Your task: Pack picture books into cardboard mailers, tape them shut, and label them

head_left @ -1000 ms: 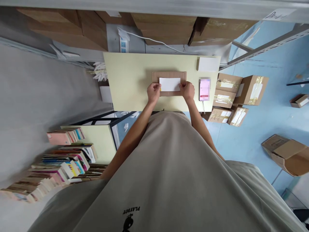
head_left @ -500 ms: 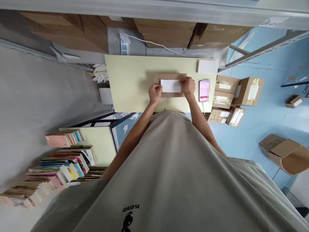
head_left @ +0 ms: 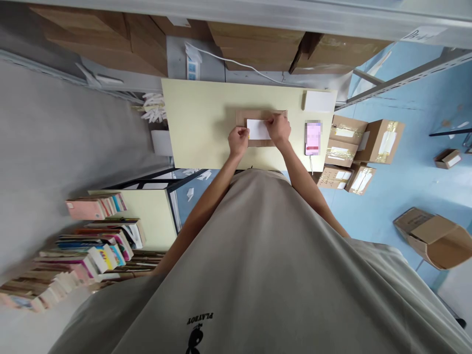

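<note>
A white paper slip (head_left: 257, 130) lies over a flat piece of brown cardboard (head_left: 262, 143) on the pale yellow table. My left hand (head_left: 238, 141) is closed in a pinch at the slip's left edge, where a small yellow spot shows by the fingertips. My right hand (head_left: 279, 129) covers the slip's right part, its fingers bent and pressed together at the upper edge. What lies under those fingers is hidden.
On the table's right stand a white stack of paper (head_left: 319, 101) and a plugged-in phone (head_left: 313, 138). Cardboard boxes (head_left: 348, 129) are piled beyond the right edge. A power strip (head_left: 192, 69) lies behind the table (head_left: 199, 123); books (head_left: 99, 246) are stacked at lower left.
My right hand has moved left along the slip from its right end and now covers more of it. My left hand stays at the left edge.
</note>
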`<action>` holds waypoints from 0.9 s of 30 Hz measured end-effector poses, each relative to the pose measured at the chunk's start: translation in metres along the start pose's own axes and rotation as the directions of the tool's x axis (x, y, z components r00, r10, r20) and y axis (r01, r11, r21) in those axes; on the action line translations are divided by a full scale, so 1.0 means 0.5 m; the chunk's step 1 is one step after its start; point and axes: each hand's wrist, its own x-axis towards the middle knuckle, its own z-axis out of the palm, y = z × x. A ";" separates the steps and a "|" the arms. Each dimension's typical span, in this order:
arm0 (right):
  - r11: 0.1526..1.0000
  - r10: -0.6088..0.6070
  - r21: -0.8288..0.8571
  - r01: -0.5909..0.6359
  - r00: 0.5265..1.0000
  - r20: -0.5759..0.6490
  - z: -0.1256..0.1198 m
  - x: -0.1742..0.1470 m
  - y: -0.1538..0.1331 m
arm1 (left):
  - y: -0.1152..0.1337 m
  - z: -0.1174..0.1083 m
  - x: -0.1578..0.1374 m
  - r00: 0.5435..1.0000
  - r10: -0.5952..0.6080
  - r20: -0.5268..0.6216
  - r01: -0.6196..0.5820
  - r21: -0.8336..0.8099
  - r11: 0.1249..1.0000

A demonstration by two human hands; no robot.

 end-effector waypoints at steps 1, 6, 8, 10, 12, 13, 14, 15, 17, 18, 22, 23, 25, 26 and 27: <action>1.000 -0.021 -0.019 0.022 0.999 0.039 0.006 -0.005 0.000 | 0.001 0.000 -0.001 1.000 -0.001 0.001 0.001 0.003 1.000; 0.992 -0.084 -0.079 0.101 0.977 0.195 0.019 -0.010 -0.008 | 0.008 0.000 -0.009 1.000 -0.019 -0.007 0.020 0.041 0.999; 0.995 -0.090 -0.040 0.097 0.985 0.150 0.019 -0.004 -0.020 | 0.010 0.002 -0.012 1.000 -0.012 -0.012 0.013 0.039 0.999; 0.996 -0.087 -0.005 0.088 0.994 0.068 0.021 -0.002 -0.034 | 0.010 0.003 -0.014 1.000 -0.007 -0.020 0.008 0.034 0.999; 0.997 -0.078 0.000 0.078 0.997 0.004 0.025 -0.008 -0.046 | 0.010 0.003 -0.015 1.000 -0.011 -0.025 0.012 0.038 0.999; 0.997 -0.072 -0.007 0.072 0.997 -0.007 0.027 -0.015 -0.050 | 0.010 0.003 -0.016 1.000 -0.015 -0.025 0.016 0.043 0.999; 0.997 -0.070 -0.017 0.070 0.998 0.004 0.030 -0.024 -0.052 | 0.009 0.002 -0.016 1.000 -0.020 -0.022 0.021 0.048 0.999; 0.997 -0.071 -0.030 0.072 0.997 0.032 0.031 -0.032 -0.054 | 0.009 0.001 -0.016 1.000 -0.023 -0.020 0.024 0.052 0.998; 0.995 -0.076 -0.061 0.084 0.990 0.121 0.033 -0.048 -0.054 | 0.008 0.000 -0.017 0.999 -0.027 -0.023 0.028 0.059 0.998; 0.993 -0.078 -0.074 0.091 0.983 0.164 0.032 -0.053 -0.054 | 0.007 -0.001 -0.018 0.999 -0.028 -0.026 0.030 0.060 0.998; 0.990 -0.095 -0.083 0.113 0.975 0.199 0.028 -0.045 -0.063 | 0.008 -0.004 -0.021 1.000 -0.015 -0.025 0.017 0.074 0.997; 0.990 -0.106 -0.072 0.119 0.979 0.174 0.028 -0.038 -0.067 | 0.009 -0.005 -0.023 1.000 -0.008 -0.020 0.009 0.081 0.997; 0.991 -0.121 -0.037 0.125 0.987 0.109 0.030 -0.027 -0.076 | 0.010 -0.007 -0.027 1.000 0.007 -0.015 -0.005 0.091 0.996; 0.992 -0.123 -0.019 0.125 0.989 0.079 0.032 -0.024 -0.078 | 0.011 -0.008 -0.029 1.000 0.013 -0.018 -0.012 0.094 0.996; 0.992 -0.123 -0.005 0.124 0.991 0.059 0.035 -0.024 -0.080 | 0.011 -0.009 -0.031 1.000 0.019 -0.024 -0.017 0.095 0.995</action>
